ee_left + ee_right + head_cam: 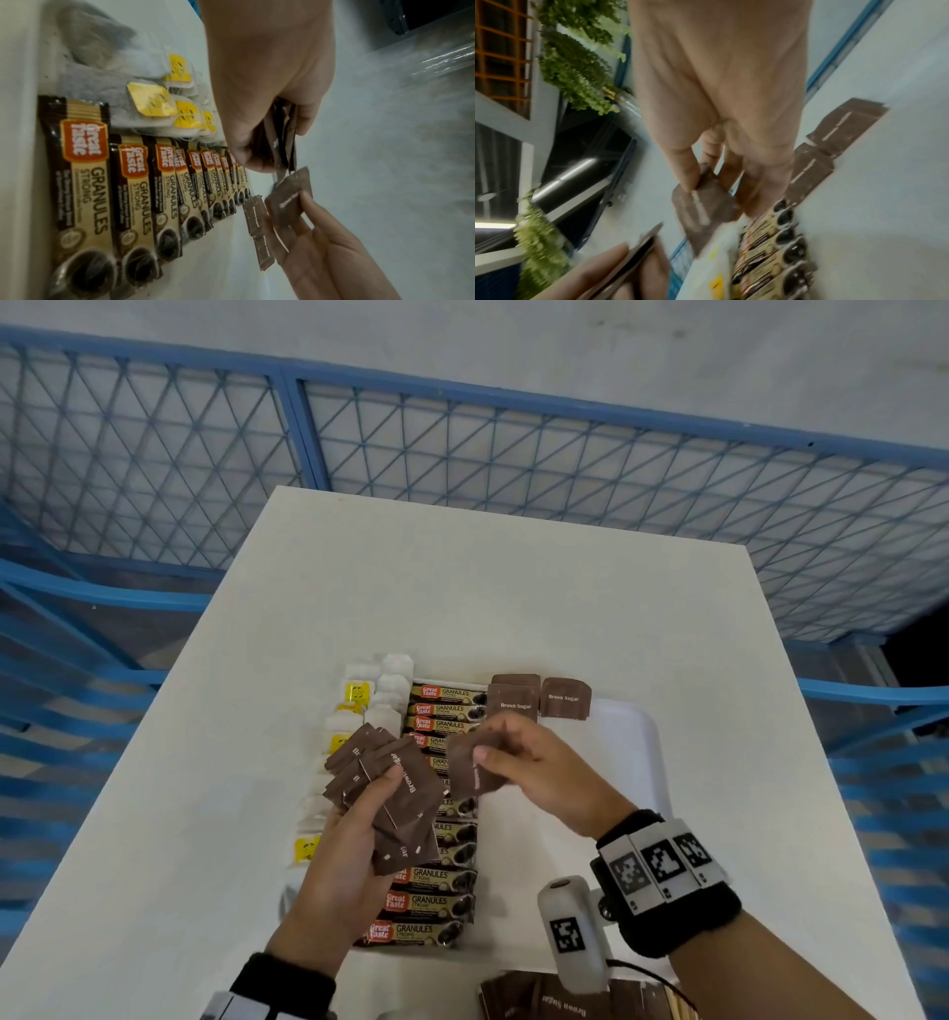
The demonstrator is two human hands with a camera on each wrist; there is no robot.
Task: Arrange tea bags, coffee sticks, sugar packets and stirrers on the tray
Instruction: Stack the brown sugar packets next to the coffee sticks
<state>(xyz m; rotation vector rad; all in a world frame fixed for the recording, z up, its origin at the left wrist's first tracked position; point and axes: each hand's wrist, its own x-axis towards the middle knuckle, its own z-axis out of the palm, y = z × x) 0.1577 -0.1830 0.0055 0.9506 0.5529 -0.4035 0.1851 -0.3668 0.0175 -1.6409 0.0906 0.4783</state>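
We can't see much of the white tray (634, 752): only its rounded right part shows, the rest sits under packets and hands. At the bottom edge of the head view a brown sugar pile (544, 1001) is cut off, and pale sticks beside it are too clipped to name. The right-wrist view is smeared, print there unreadable.

Tea bags (359, 695) are soft white paper pouches with yellow tags, overlapping in a loose column on the tray's left side. Coffee sticks (436, 904) are glossy brown-and-gold sachets, laid side by side in a neat column just right of the tea bags; its middle is hidden by the hands. Two flat matte brown sugar packets (539, 700) lie side by side at the tray's far end, touching the coffee column.

Left hand (354, 845) is raised palm-up over the tray, fingers and thumb curled round a fanned stack of sugar packets (395, 793). Right hand (539, 778) is held beside it, thumb and fingertips pinching a single sugar packet (475, 770) by its edge, slightly tilted, just clear of the stack. We see tag-marked wristbands on both wrists, the left one mostly cut off
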